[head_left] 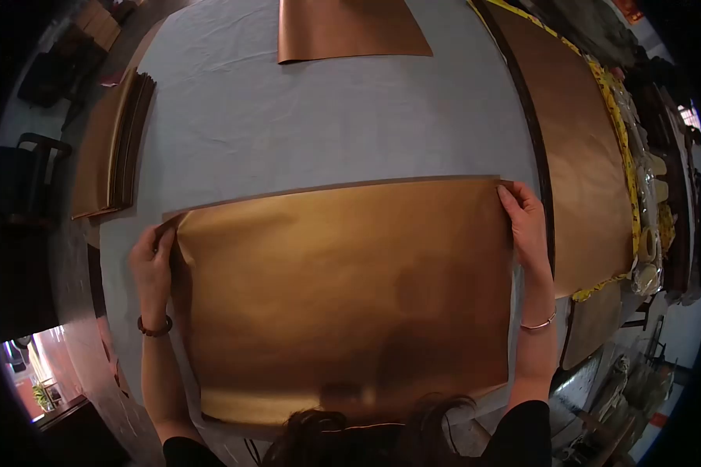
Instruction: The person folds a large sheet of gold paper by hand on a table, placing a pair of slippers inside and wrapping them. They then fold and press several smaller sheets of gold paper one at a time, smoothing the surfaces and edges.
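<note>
A large sheet of shiny bronze-coloured material spreads across the near part of the table, its far edge running between my two hands. At its far left corner my left hand pinches the edge, and the material creases there. My right hand grips the far right corner between thumb and fingers. A darker strip shows along the far edge, beneath or behind the top face. The near edge reaches close to my body, partly hidden by hair. A dark beaded bracelet circles my left wrist and a metal bangle my right.
A grey cloth covers the table. Folded bronze sheets are stacked at the left edge. Another bronze sheet lies at the far side. On the right, a brown sheet-covered surface has yellow tape along its edge.
</note>
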The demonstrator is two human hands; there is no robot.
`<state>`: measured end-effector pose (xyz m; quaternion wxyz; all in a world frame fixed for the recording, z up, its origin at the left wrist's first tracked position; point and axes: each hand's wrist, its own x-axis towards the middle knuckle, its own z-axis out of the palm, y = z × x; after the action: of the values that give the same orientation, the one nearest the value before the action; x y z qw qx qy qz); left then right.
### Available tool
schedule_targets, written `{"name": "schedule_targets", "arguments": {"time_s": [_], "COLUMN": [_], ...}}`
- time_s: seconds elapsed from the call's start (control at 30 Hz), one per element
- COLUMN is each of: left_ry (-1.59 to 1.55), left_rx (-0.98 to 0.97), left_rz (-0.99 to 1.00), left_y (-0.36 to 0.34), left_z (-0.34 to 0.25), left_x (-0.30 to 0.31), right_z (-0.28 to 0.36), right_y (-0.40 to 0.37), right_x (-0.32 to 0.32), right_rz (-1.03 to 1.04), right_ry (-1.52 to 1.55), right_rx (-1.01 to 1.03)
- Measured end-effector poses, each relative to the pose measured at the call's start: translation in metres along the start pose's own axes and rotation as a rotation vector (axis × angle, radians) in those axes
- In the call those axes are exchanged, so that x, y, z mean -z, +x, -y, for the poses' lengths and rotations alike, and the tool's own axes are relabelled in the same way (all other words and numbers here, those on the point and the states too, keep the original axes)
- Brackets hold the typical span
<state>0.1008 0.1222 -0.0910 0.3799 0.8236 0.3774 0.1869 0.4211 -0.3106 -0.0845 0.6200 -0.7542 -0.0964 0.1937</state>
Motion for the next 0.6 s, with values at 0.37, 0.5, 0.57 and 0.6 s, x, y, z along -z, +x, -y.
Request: {"name": "schedule_targets", "arguments": {"time_s": [0.37,0.5,0.57,0.6], "left_ry": [0.142,0.164,0.178,0.184], "left_rx": [-0.043,-0.137,-0.169,-0.166], "left_rz": [-0.036,-0.084,-0.088,-0.096], "left_y": [0.001,-0.002,-0.004,-0.004], "left_z": [-0.015,-0.015,-0.022,-0.023], "left_x": [-0.006,-0.010,-0.011,-0.012], "right_z": [-0.002,0.001,0.007,0.009], "right_y": [0.009,0.009,0.007,0.007], "right_x": [0.001,-0.002,-0.007,-0.007], "right_rz": [0.012,-0.048,-0.066,-0.074], "right_ry": [-0.123,-0.231,-0.287,-0.329], "right_rx": [0.030,0.008,0.009,0.007]}}
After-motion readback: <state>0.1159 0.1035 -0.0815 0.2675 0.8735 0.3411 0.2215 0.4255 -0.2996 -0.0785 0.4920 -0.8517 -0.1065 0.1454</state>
